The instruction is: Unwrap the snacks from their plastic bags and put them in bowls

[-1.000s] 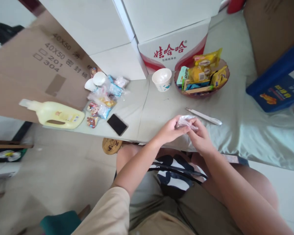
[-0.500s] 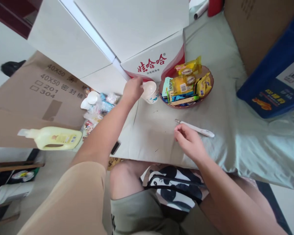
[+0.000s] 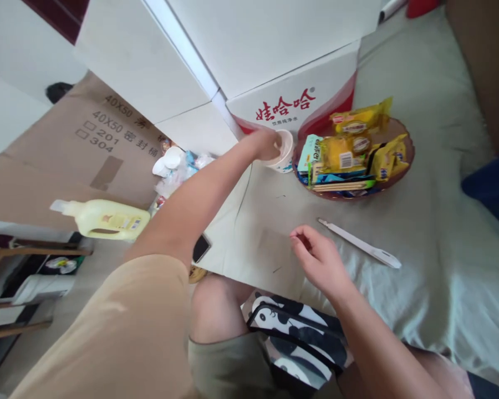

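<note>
My left hand (image 3: 267, 145) reaches to a white paper cup (image 3: 286, 158) with a blue pattern. Its fingers are bent together over the cup's rim and partly inside its mouth; whatever they pinch, if anything, is hidden. Just above the cloth, my right hand (image 3: 316, 256) hovers with its fingers curled and thumb against forefinger. I cannot make out anything in that pinch. To the right of this hand lies a slim white tool (image 3: 360, 242) with a narrow tip, not touched. Small dark thread-like bits mark the cloth (image 3: 253, 233).
A bowl (image 3: 408, 138) of wrapped snacks stands right of the cup, before a white-and-red carton (image 3: 316, 119). At left are small packets (image 3: 170, 185), a yellow bottle (image 3: 112, 219) and a brown box (image 3: 72, 160). A phone (image 3: 200, 247) lies near the front edge.
My left hand has moved from beside the cup to over its rim, fingers into the mouth. My right hand stays curled near the white tool. The view has shifted leftward.
</note>
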### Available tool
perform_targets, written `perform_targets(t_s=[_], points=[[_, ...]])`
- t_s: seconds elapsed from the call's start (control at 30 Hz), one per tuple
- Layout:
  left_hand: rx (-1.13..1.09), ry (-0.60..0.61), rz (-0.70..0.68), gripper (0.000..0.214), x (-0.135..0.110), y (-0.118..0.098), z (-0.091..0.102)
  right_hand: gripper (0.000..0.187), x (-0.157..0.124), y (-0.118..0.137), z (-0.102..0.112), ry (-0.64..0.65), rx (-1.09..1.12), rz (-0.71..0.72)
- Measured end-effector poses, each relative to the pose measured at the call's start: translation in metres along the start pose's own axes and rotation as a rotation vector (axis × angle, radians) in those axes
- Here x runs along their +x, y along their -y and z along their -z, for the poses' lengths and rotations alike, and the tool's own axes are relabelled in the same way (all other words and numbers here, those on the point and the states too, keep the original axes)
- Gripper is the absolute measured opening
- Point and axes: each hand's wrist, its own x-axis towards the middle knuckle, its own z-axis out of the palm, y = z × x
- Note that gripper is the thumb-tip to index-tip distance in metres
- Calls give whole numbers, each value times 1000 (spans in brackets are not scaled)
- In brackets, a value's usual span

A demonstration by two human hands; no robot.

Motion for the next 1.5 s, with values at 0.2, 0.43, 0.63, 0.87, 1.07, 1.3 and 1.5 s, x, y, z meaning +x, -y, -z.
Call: perform_targets(t_s=[0.2,0.43,0.63,0.87,1.07,1.3,1.5], points=[[550,-283,128,34,-51,71,111,23,-12,-8,-16,10,-175,27],[580,-266,579,44,-107,230,166,23,-11,-14,-34,68,-415,48],[409,-71,449,21,-92,255,145,23,-4,-16,-51,43,-589,49],[516,-64,205,20,-90,242,131,27,-7,-18,-59,50,-696,70],[657,-36,102,41,-128,219,125,27,-13,-14,-61,126,-582,114],[720,-76,173,64,-150,204,106,28,-32,-18,-62,163,-553,184],[934,-2,53,39,-155,188,84,29,-37,-15,-59,187,-612,225]])
